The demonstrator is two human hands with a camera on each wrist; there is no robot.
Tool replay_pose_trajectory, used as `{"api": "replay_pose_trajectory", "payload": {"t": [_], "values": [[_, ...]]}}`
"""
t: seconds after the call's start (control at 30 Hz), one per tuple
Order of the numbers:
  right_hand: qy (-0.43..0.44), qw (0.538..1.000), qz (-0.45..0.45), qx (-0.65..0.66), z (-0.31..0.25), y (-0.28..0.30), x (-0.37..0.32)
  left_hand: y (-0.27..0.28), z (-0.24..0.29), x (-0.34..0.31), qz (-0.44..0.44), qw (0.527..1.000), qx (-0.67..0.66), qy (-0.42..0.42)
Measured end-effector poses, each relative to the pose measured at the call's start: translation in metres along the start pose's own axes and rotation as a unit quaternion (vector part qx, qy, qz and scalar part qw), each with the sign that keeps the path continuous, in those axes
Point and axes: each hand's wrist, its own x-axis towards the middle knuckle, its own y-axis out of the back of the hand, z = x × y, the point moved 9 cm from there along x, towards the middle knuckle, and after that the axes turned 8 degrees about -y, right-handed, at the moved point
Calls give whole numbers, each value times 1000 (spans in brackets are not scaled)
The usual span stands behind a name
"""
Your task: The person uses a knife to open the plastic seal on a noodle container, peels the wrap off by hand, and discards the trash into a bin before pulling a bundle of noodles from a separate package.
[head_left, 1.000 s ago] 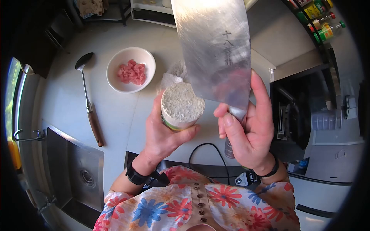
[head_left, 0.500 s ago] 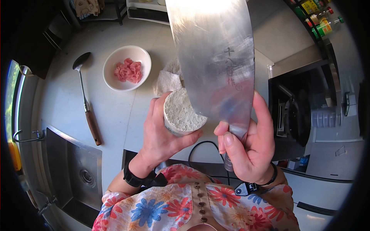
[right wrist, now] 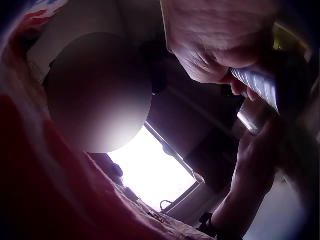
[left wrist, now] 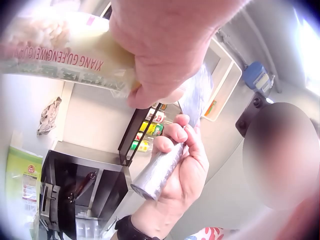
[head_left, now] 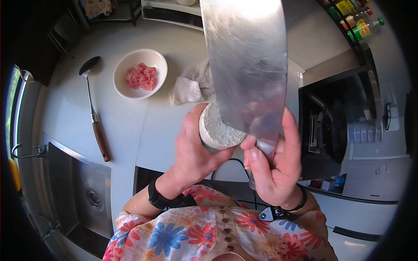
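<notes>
In the head view my left hand (head_left: 193,145) grips a round container (head_left: 220,128) with a rough whitish top. My right hand (head_left: 276,169) holds a broad cleaver (head_left: 248,56) by its handle, blade pointing up and away, its lower corner overlapping the container's top; whether they touch, I cannot tell. The left wrist view shows printed packaging (left wrist: 60,50) under my left hand (left wrist: 160,45), and the right hand (left wrist: 180,170) curled round the grey cleaver handle (left wrist: 157,177).
A white bowl (head_left: 162,80) of pink meat pieces (head_left: 141,77) sits at the back left, beside a ladle (head_left: 98,130). A whitish crumpled cloth or bag (head_left: 187,90) lies behind the container. The sink (head_left: 78,182) is at left, a black pan (head_left: 331,135) at right.
The container and left hand have shifted right in the head view. The cleaver blade has moved lower and nearer, and now overlaps more of the container's top. Both grips remain.
</notes>
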Motion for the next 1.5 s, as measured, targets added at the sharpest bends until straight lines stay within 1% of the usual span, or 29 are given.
{"api": "replay_pose_trajectory", "payload": {"t": [0.07, 0.13, 0.27, 0.37, 0.43, 0.53, 0.57, 0.63, 0.67, 0.73, 0.77, 0.8, 0.83, 0.87, 0.9, 0.93, 0.97, 1.0, 1.03, 1.07, 1.1, 1.17, 1.2, 1.27, 1.3, 1.37, 1.4, 1.43, 1.5], "values": [[12, 1000, 3, -23, 1, -2, 2, -2, 4, 0, -2, 1000, 11, -20], [22, 999, 7, -39, 1, -4, 1, 0, 0, 1, 1, 1000, 25, 15], [43, 995, 21, -87, 0, -8, 3, 3, 1, 1, 15, 999, 42, 12], [61, 996, 37, -57, -3, -7, 12, 4, 2, 0, 19, 999, 27, -16], [43, 998, 35, -10, -5, -2, 21, 8, -8, 0, 31, 997, -63, 31], [24, 999, 43, 8, -16, 8, 41, 21, -18, 2, 16, 996, -74, 43], [19, 999, 42, -2, -19, 12, 51, 28, -21, 2, 22, 996, -70, 41], [41, 999, 11, -31, -26, 13, 78, 37, -25, 3, -2, 998, -59, 37], [42, 999, 15, -30, -27, 13, 91, 45, -26, 4, 4, 998, -54, 35], [50, 999, 5, -21, -27, 7, 123, 54, -34, 4, -20, 994, -84, 73], [55, 998, -1, -16, -29, 3, 139, 64, -34, 5, -9, 995, -75, 64], [42, 999, -2, 14, -28, -1, 156, 67, -40, 2, -16, 990, -107, 93], [63, 998, -10, 15, -33, -5, 175, 72, -46, 2, -21, 983, -140, 118], [87, 996, -30, -18, -38, -10, 194, 80, -43, 6, -44, 986, -113, 115], [111, 991, -47, -53, -44, -18, 212, 88, -42, 7, -42, 985, -106, 127], [138, 986, -23, -95, -52, -22, 230, 95, -40, 10, -47, 985, -101, 131], [152, 983, -26, -97, -64, -26, 249, 102, -41, 12, -54, 984, -98, 137], [205, 947, -10, -245, -82, -35, 264, 109, -41, 14, -48, 986, -97, 128], [253, 887, 11, -387, -95, -44, 277, 112, -43, 14, -50, 983, -116, 130], [280, 867, 29, -412, -103, -50, 297, 115, -46, 14, -54, 980, -137, 136], [316, 827, 51, -463, -113, -56, 314, 121, -48, 15, -49, 981, -138, 130], [346, 759, 75, -547, -128, -69, 355, 126, -52, 17, -66, 977, -153, 131], [352, 755, 74, -548, -137, -76, 372, 127, -56, 17, -69, 969, -187, 143], [366, 685, 120, -618, -154, -92, 402, 132, -59, 21, -71, 961, -219, 153], [369, 683, 118, -619, -161, -99, 419, 132, -61, 21, -78, 950, -250, 168], [405, 617, 138, -660, -174, -118, 448, 134, -68, 23, -89, 945, -259, 180], [464, 572, 146, -661, -182, -129, 453, 134, -71, 24, -98, 944, -263, 175], [466, 569, 145, -662, -191, -140, 453, 133, -73, 25, -108, 942, -267, 171], [321, 575, 97, -746, -193, -152, 479, 133, -78, 26, -114, 940, -276, 163]]}}
